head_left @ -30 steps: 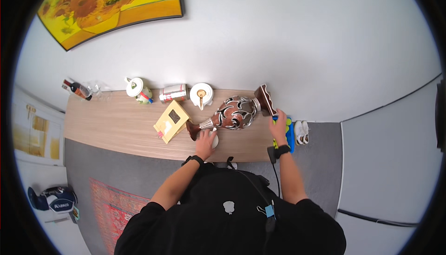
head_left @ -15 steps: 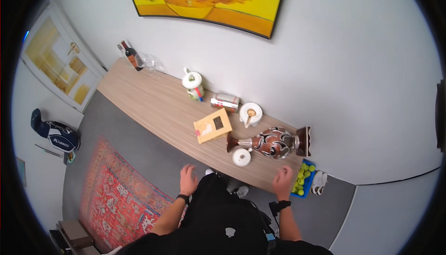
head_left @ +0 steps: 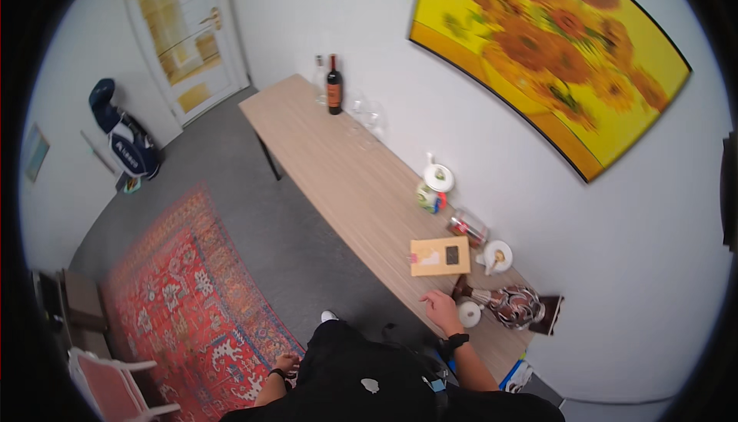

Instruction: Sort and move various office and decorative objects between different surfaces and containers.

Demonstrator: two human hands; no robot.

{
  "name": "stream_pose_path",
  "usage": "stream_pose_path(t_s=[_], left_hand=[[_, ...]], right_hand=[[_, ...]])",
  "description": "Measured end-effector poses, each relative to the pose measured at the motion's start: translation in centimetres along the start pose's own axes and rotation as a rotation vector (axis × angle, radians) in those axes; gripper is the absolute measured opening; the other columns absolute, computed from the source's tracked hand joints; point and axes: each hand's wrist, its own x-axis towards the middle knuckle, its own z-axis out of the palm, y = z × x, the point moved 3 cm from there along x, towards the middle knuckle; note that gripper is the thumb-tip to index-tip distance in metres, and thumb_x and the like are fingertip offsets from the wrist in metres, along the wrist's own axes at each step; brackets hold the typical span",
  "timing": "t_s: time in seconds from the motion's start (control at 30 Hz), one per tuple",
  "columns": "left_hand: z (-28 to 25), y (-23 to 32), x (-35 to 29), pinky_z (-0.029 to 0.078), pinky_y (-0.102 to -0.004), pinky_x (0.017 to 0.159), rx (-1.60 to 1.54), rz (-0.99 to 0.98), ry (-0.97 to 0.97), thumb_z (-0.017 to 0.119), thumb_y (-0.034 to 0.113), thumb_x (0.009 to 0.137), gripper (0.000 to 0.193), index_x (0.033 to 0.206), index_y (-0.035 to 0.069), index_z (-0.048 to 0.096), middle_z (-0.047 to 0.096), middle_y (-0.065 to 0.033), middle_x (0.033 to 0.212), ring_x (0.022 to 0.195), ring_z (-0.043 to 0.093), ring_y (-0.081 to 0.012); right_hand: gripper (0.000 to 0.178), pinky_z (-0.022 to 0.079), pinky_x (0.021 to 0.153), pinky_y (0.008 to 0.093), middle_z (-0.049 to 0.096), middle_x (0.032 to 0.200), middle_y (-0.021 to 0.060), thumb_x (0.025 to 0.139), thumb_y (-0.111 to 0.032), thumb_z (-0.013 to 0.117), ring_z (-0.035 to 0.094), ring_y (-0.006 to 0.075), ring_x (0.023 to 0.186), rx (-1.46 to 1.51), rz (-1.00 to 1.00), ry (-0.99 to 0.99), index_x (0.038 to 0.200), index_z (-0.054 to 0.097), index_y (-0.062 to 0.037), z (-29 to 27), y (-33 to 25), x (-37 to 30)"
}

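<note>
My right hand (head_left: pixel 442 313) hovers over the near edge of the table, fingers loosely apart and nothing in them. Just right of it are a small white lidded pot (head_left: pixel 469 314) and a brown-and-silver patterned vase (head_left: pixel 511 304) lying on its side. Beyond the hand lies a tan paper package (head_left: pixel 440 257) with a dark window. My left hand (head_left: pixel 287 363) hangs low beside my body above the rug, away from the table. Its fingers show only in part, loosely bent and apart, and I see nothing held.
Along the wooden table (head_left: pixel 338 184) stand a white teapot with a spoon-like item (head_left: pixel 498 257), a clear jar (head_left: pixel 467 226), a green-white pitcher (head_left: pixel 436 184), glasses (head_left: pixel 367 114) and wine bottles (head_left: pixel 334 90). A chair (head_left: pixel 115 387), rug (head_left: pixel 200 299) and golf bag (head_left: pixel 131 145) are to the left.
My view has swung left, bringing the door, chair and more of the table in. My left hand has dropped to my side; my right hand is now by the small pot and package.
</note>
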Motion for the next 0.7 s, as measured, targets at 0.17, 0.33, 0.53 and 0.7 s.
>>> stream_pose_path(t_s=[0.17,0.33,0.53,0.7], left_hand=[[-5.7,2.5,1.3,0.051,-0.0383,0.055,0.088,0.169,0.305,0.054,0.022,0.08,0.021,0.09,0.006,0.062,0.064,-0.0072,0.077,0.064,0.062,-0.0194],[-11.1,6.0,3.3,0.05,-0.0333,0.053,0.24,0.206,0.308,0.052,0.026,0.079,0.026,0.085,0.004,0.064,0.064,-0.0068,0.07,0.059,0.062,-0.0166],[-12.0,13.3,4.6,0.047,-0.0354,0.052,0.102,0.045,0.027,0.053,0.033,0.085,0.033,0.109,0.01,0.052,0.062,-0.004,0.091,0.066,0.058,-0.0168],[-15.3,19.3,7.0,0.043,-0.03,0.044,0.168,-0.018,-0.007,0.053,0.032,0.086,0.031,0.108,0.01,0.051,0.061,-0.0045,0.089,0.065,0.057,-0.0143]], right_hand=[[0.017,0.048,0.069,0.0395,0.063,0.082,0.012,0.077,-0.007,0.048,0.06,0.0316,0.079,-0.001,0.009,-0.293,0.083,0.064,-0.0077,8.5,-1.5,7.7],[0.016,0.048,0.069,0.0381,0.064,0.081,0.013,0.082,-0.013,0.05,0.061,0.0297,0.078,0.094,0.07,-0.284,0.085,0.064,-0.006,13.2,-3.6,12.5],[0.016,0.048,0.07,0.034,0.064,0.081,0.0134,0.083,-0.016,0.053,0.062,0.0264,0.076,0.195,0.282,-0.252,0.088,0.063,-0.0049,17.6,-1.8,18.6],[0.018,0.048,0.071,0.0314,0.063,0.089,0.0104,0.084,-0.012,0.051,0.061,0.0213,0.08,0.391,0.328,0.045,0.099,0.058,-0.0026,20.7,0.7,26.2]])
